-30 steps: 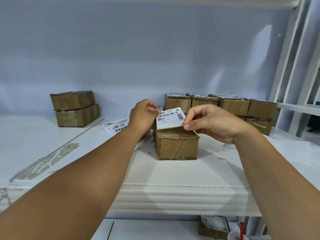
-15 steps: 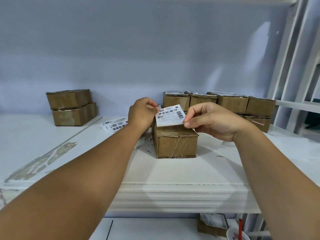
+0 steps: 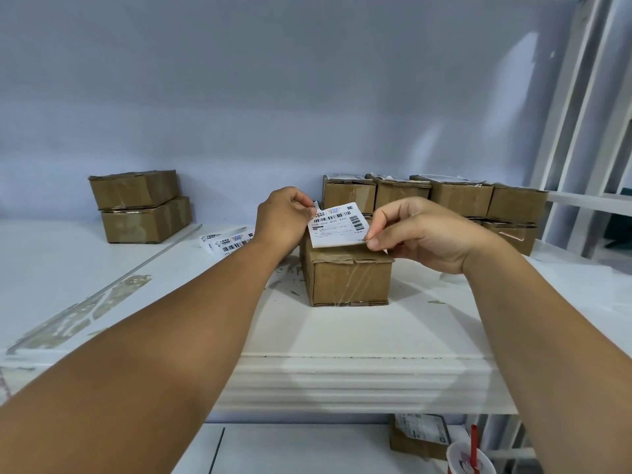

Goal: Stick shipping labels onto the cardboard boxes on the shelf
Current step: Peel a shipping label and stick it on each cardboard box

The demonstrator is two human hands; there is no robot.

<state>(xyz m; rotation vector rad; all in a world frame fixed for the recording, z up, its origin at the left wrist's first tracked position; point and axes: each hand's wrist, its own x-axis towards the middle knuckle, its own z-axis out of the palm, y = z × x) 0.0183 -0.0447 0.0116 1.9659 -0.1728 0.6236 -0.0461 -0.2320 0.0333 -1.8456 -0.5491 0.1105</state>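
Note:
A white shipping label [image 3: 337, 224] with barcodes is held tilted just above a small taped cardboard box [image 3: 349, 278] in the middle of the white shelf [image 3: 342, 330]. My left hand [image 3: 285, 218] pinches the label's upper left corner. My right hand [image 3: 420, 234] pinches its lower right corner between thumb and forefinger. The box's top is mostly hidden behind the label and my hands.
Two stacked boxes [image 3: 140, 206] stand at the back left. A row of boxes [image 3: 437, 198], some with labels on top, lines the back right. Loose labels [image 3: 227, 241] lie left of my left wrist. A box [image 3: 419, 436] and a red-and-white cup [image 3: 470, 460] sit below.
The label has stayed pinched between both hands over the box, and it has tilted and shifted only slightly. The camera view has drifted a little.

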